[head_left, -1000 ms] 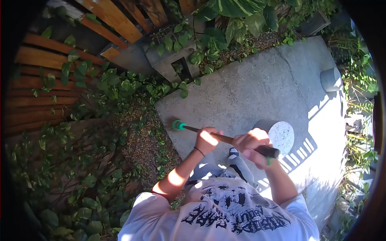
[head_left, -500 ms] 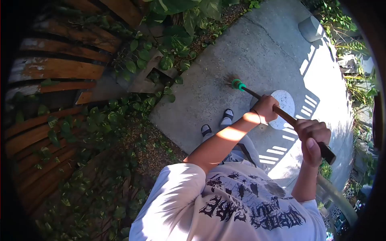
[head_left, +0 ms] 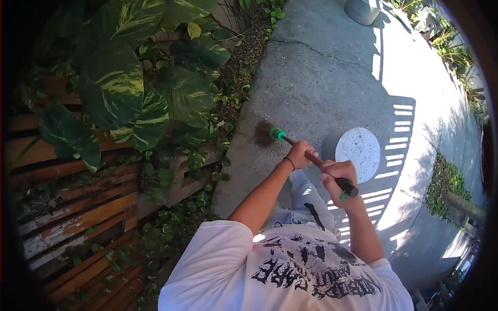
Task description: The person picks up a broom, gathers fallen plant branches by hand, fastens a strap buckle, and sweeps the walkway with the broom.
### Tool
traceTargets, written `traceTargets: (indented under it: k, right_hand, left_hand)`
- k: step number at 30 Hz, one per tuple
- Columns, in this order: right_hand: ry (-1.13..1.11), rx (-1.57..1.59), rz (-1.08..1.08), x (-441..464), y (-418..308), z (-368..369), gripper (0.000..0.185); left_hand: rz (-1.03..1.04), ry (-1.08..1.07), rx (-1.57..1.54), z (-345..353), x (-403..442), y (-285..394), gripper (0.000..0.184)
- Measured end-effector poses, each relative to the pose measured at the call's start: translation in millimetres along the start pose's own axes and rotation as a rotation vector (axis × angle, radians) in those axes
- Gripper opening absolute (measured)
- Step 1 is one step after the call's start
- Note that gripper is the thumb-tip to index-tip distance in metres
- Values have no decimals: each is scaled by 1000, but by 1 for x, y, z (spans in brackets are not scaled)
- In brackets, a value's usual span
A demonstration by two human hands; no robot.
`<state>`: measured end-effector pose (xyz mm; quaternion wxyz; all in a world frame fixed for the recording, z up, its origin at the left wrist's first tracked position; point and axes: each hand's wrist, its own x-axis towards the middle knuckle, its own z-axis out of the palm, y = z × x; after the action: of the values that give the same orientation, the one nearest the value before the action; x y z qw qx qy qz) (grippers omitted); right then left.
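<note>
A broom [head_left: 306, 154] with a wooden handle, a green collar and dark bristles slants across the front of my body. My left hand [head_left: 301, 154] is wrapped round the handle nearer the bristles. Close to the dark end of the handle, my right hand [head_left: 340, 179] grips it, with a green loop hanging beside the palm. The bristles [head_left: 263, 133] look blurred over the grey concrete floor [head_left: 311, 78], left of a round concrete stool [head_left: 358, 154]. Whether they touch the floor I cannot tell.
Large variegated leaves [head_left: 114, 83] and a wooden slat structure [head_left: 78, 228] stand at the left. Another concrete cylinder [head_left: 363, 10] is at the top right. A planted patch [head_left: 446, 186] lies at the right, beside sunlit paving.
The view has shifted and turned, bringing the large leaves closer. Both hands have moved left and closer together with the broom, and its bristles are now nearer the planted edge. The feet are no longer visible.
</note>
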<state>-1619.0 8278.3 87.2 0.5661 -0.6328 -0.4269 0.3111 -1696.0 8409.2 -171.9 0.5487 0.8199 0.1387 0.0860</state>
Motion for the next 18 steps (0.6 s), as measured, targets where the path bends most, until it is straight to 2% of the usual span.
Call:
traceTargets:
  k: [2, 4, 5, 7, 9, 11, 13, 16, 18]
  right_hand:
    - [139, -105, -24, 14, -25, -56, 32]
    - [180, -142, -138, 15, -43, -97, 45]
    - [205, -128, -218, 19, -58, -102, 55]
    - [271, -23, -300, 28, -96, -116, 59]
    - [304, 261, -247, 29, -108, -137, 57]
    - [351, 514, -192, 41, -89, -143, 53]
    - [322, 748, -116, 67, -48, -134, 52]
    - [328, 957, 14, 99, 53, -85, 52]
    - [387, 906, 35, 114, 98, -71, 50]
  left_hand:
    - [65, -104, -66, 33, 86, 65, 40]
    - [168, -203, -191, 59, 130, 110, 41]
    - [214, -178, -254, 61, 135, 142, 41]
    - [230, -186, -284, 47, 134, 189, 41]
    - [115, -160, -201, 23, 121, 210, 42]
    - [-21, -129, -99, -7, 107, 194, 44]
    - [-231, -57, 63, -38, 94, 135, 42]
    - [-353, -60, 192, -98, 85, 47, 28]
    - [-308, -171, 213, -100, 113, -16, 29]
